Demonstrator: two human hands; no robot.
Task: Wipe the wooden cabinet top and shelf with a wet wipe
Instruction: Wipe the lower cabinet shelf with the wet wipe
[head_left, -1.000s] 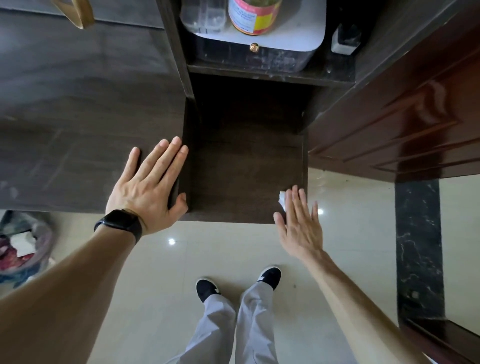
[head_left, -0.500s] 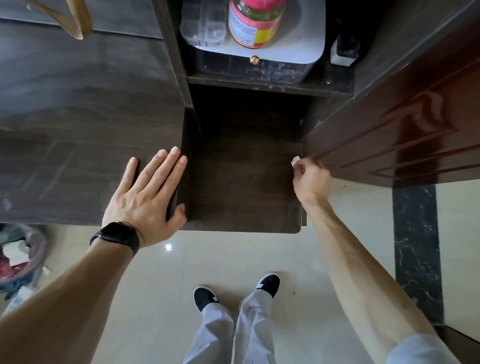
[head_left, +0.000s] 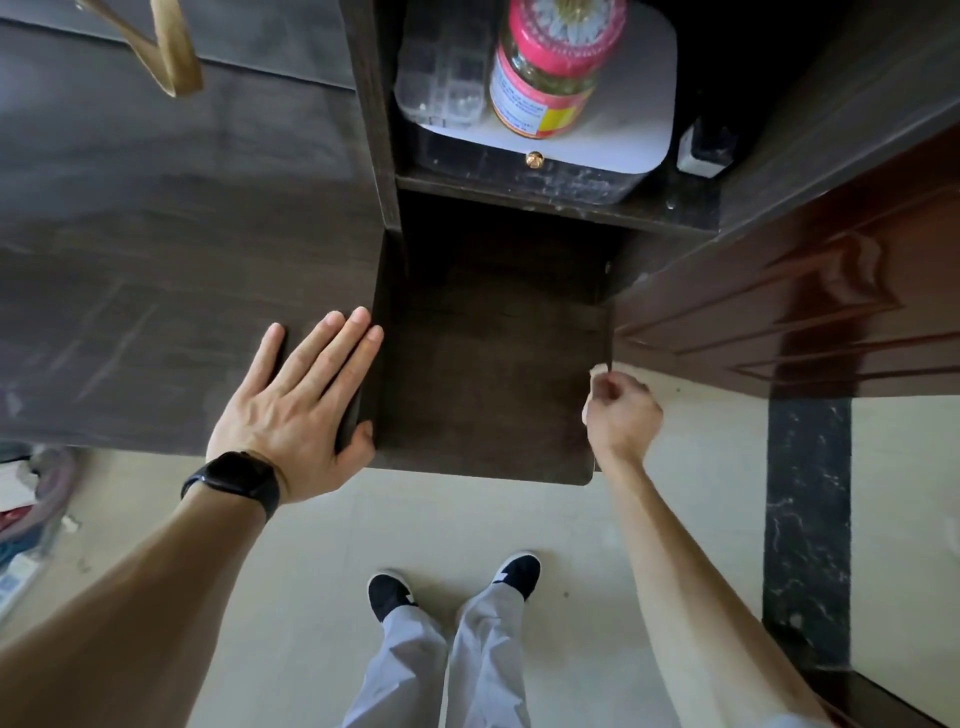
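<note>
The dark wooden cabinet top (head_left: 156, 270) fills the left of the head view. Lower and to its right lies the dark wooden shelf (head_left: 488, 374). My left hand (head_left: 296, 400) lies flat with straight fingers on the cabinet top at its right edge, thumb hooked over the corner. My right hand (head_left: 621, 413) is curled at the shelf's right edge and pinches a white wet wipe (head_left: 598, 370), of which only a small corner shows above the fingers.
An upper shelf holds a white-topped box (head_left: 634, 119) with a pink-lidded jar (head_left: 550, 73) and a clear plastic organiser (head_left: 447, 67). A glossy red-brown door (head_left: 789, 291) stands right of the shelf. A gold stand (head_left: 161, 52) sits at the back left; clutter (head_left: 26, 499) lies on the floor at left.
My right hand went from lying flat at the shelf's front right corner to a curled grip on the wipe, moved back along the right edge, then came slightly forward. The left hand stayed put.
</note>
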